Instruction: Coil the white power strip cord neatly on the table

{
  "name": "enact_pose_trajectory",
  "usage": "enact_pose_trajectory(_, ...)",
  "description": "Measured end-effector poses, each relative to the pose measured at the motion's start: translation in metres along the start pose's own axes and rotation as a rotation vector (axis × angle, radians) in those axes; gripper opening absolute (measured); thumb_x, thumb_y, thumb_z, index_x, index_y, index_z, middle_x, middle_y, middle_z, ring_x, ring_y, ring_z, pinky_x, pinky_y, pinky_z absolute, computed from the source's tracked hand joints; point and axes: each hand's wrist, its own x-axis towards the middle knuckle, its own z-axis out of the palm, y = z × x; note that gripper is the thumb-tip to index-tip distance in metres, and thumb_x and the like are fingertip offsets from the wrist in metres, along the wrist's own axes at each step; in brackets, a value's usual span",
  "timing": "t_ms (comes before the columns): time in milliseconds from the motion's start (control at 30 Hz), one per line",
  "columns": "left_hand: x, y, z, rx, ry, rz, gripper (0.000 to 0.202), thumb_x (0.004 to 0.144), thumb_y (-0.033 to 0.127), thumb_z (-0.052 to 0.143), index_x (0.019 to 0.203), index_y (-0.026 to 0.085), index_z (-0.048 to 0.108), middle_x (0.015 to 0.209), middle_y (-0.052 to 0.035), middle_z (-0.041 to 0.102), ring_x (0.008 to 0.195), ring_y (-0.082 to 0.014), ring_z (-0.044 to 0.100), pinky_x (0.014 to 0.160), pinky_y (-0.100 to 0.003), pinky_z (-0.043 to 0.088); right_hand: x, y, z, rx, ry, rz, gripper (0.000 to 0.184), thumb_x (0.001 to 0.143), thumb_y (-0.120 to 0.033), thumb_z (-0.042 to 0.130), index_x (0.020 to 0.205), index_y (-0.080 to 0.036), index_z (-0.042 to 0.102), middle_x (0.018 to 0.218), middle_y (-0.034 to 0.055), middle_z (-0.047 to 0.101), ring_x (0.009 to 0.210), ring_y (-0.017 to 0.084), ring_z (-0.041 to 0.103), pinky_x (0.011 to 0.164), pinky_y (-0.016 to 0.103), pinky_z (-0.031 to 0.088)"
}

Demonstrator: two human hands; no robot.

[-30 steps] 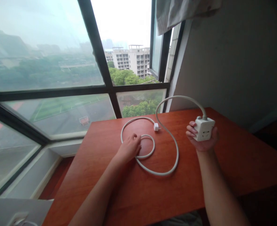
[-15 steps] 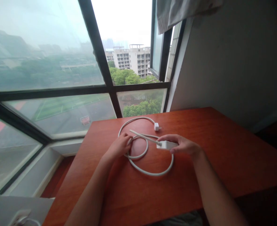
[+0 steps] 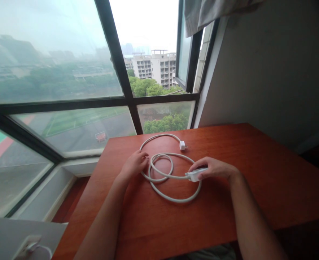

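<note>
My right hand [image 3: 213,168] grips a white power adapter [image 3: 195,174] from above, thumb on the near side and fingers on the far side. A thick white cable [image 3: 173,200] runs from the adapter's left end and lies in loose, overlapping loops on the table. My left hand [image 3: 135,164] is at the left of these loops, its fingers slightly bent and apart, with nothing seen in them. Part of the outer loop passes out of sight beneath it. At the cable's far end, a white plug [image 3: 182,145] rests on the wood with its prongs pointing right.
The reddish-brown wooden table [image 3: 257,173] stands against a dark-framed window [image 3: 67,104], one pane of which is swung open. A grey curtain [image 3: 202,14] hangs at the upper right. At the lower left, a wall socket [image 3: 29,243] has a white plug and cord in it.
My left hand has let go of the cable and moved slightly left. The right hand has turned and lowered the adapter, and the cable stretch beside it has dropped into a rounder loop.
</note>
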Motion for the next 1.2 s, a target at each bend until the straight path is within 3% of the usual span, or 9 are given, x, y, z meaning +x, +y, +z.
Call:
enact_pose_trajectory(167,0.002,-0.012,0.007,0.184,0.179,-0.184,0.038,0.086,0.032,0.049,0.118,0.014,0.059,0.111,-0.0137,0.058,0.098,-0.0241,0.059,0.086,-0.033,0.046,-0.01,0.008,-0.008,0.0,0.135,0.036,0.057,0.063,-0.042,0.08,0.114,-0.018,0.068,0.113,0.0078,0.069,0.104,0.027,0.063,0.094,0.035,0.046)
enact_pose_trajectory(233,0.003,-0.015,0.01,0.249,0.183,-0.243,0.04,0.085,0.033,0.05,0.119,0.013,0.057,0.111,-0.0143,0.059,0.1,-0.0252,0.059,0.087,-0.034,0.045,-0.012,0.011,-0.009,0.016,0.175,0.049,0.061,0.062,-0.041,0.081,0.116,-0.018,0.067,0.115,0.0085,0.068,0.105,0.028,0.062,0.096,0.036,0.045)
enact_pose_trajectory(333,0.006,-0.017,0.011,0.275,0.118,-0.287,0.027,0.085,0.028,0.048,0.104,0.015,0.061,0.102,-0.013,0.062,0.097,-0.0245,0.06,0.083,-0.033,0.046,-0.012,0.013,-0.009,0.036,0.21,0.051,0.06,0.061,-0.04,0.082,0.116,-0.018,0.067,0.115,0.0084,0.068,0.104,0.028,0.063,0.094,0.036,0.046)
enact_pose_trajectory(433,0.007,-0.015,0.007,0.202,0.132,-0.34,0.016,0.08,0.02,0.049,0.089,0.014,0.061,0.093,-0.0126,0.063,0.089,-0.0242,0.061,0.076,-0.032,0.047,-0.012,0.014,-0.01,0.086,0.273,0.003,0.055,0.064,-0.041,0.08,0.113,-0.019,0.068,0.113,0.0081,0.069,0.102,0.027,0.063,0.091,0.036,0.047)
enact_pose_trajectory(533,0.005,-0.009,-0.006,-0.164,0.187,-0.406,0.015,0.073,0.02,0.057,0.086,0.013,0.059,0.078,-0.0067,0.061,0.069,-0.0185,0.06,0.061,-0.028,0.047,-0.012,0.018,-0.013,0.165,0.413,-0.065,0.047,0.067,-0.043,0.078,0.106,-0.019,0.07,0.11,0.008,0.069,0.102,0.026,0.062,0.09,0.035,0.046)
enact_pose_trajectory(633,0.0,0.004,-0.024,-0.801,0.187,-0.446,0.026,0.071,0.026,0.064,0.093,0.012,0.058,0.072,-0.0011,0.059,0.051,-0.0096,0.053,0.047,-0.021,0.042,-0.011,0.024,-0.016,0.293,0.572,-0.109,0.044,0.069,-0.047,0.076,0.103,-0.019,0.07,0.108,0.0083,0.069,0.099,0.025,0.062,0.088,0.034,0.046)
enact_pose_trajectory(800,-0.004,0.028,-0.05,-1.509,0.238,-0.487,0.018,0.072,0.012,0.065,0.089,0.007,0.061,0.071,-0.0027,0.061,0.052,-0.004,0.055,0.041,-0.008,0.039,-0.005,0.033,-0.015,0.457,0.69,-0.162,0.044,0.07,-0.048,0.075,0.103,-0.021,0.069,0.106,0.0073,0.069,0.094,0.023,0.063,0.081,0.03,0.047)
enact_pose_trajectory(967,-0.004,0.025,-0.064,-1.767,0.255,-0.54,0.012,0.08,0.003,0.053,0.09,0.006,0.061,0.066,-0.0022,0.058,0.048,-0.003,0.055,0.036,-0.005,0.041,-0.007,0.03,-0.013,0.424,0.654,-0.18,0.045,0.069,-0.048,0.075,0.104,-0.021,0.068,0.11,0.0077,0.069,0.102,0.025,0.061,0.088,0.033,0.046)
enact_pose_trajectory(1200,-0.008,-0.007,-0.071,-1.809,0.257,-0.586,0.017,0.084,0.004,0.051,0.098,0.006,0.059,0.067,-0.002,0.059,0.048,-0.0031,0.057,0.036,-0.003,0.042,-0.007,0.023,-0.013,0.262,0.528,-0.153,0.051,0.068,-0.052,0.075,0.106,-0.018,0.067,0.111,0.0113,0.068,0.104,0.029,0.061,0.092,0.039,0.046)
